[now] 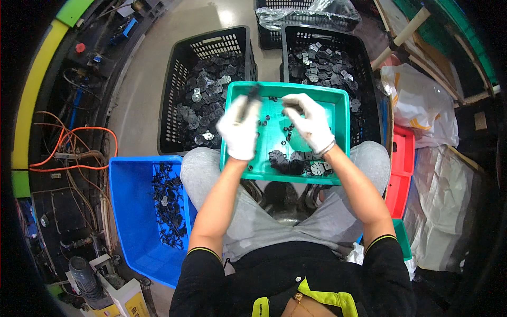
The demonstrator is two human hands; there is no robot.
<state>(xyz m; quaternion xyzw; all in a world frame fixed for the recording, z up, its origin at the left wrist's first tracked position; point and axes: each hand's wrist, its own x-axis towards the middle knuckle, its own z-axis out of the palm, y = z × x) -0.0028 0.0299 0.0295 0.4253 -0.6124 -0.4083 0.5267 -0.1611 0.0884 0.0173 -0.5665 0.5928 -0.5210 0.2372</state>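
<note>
A green plastic tray rests across my lap. White-gloved, my left hand is over its left side, closed on a dark elongated plastic part that is smeared by motion. My right hand, also gloved, hovers over the tray's middle with fingers curled and thumb bent in; whatever they hold is too small to make out. Beneath the hands, small black round pieces lie scattered on the tray floor. A heap of flat black plastic parts sits along the tray's near edge.
Beyond the tray stand two black crates, left and right, full of flat dark parts. A blue bin with black pieces is at my left. Red bins and plastic sacks line the right; an orange cable hangs left.
</note>
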